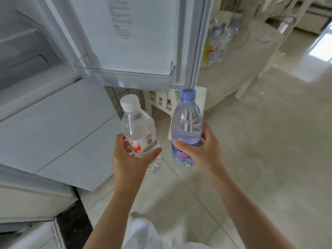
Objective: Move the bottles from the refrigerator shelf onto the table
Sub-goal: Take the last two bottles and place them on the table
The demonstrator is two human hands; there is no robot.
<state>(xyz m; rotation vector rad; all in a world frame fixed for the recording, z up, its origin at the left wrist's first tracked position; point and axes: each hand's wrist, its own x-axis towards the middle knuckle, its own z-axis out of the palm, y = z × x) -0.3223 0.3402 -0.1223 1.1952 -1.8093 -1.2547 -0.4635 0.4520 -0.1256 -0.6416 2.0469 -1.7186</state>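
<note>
My left hand (130, 159) grips a clear water bottle with a white cap and a red-and-white label (137, 128), held tilted in front of me. A second clear bottle, purple-capped with a purple label (186, 123), stands upright in the grip of my right hand (201, 150). Both bottles hang in the air below the open refrigerator door (140, 33), whose clear door shelf (125, 71) shows nothing in it. At the upper right, several bottles (221, 42) stand on the white-clothed table (251, 56).
The open refrigerator compartment (23, 45) and its white lower drawers (59, 133) fill the left side. A pale wooden chair (159, 103) stands behind the door. Tiled floor (269, 141) stretches to the right toward the table. A dark counter edge (71, 227) is at the lower left.
</note>
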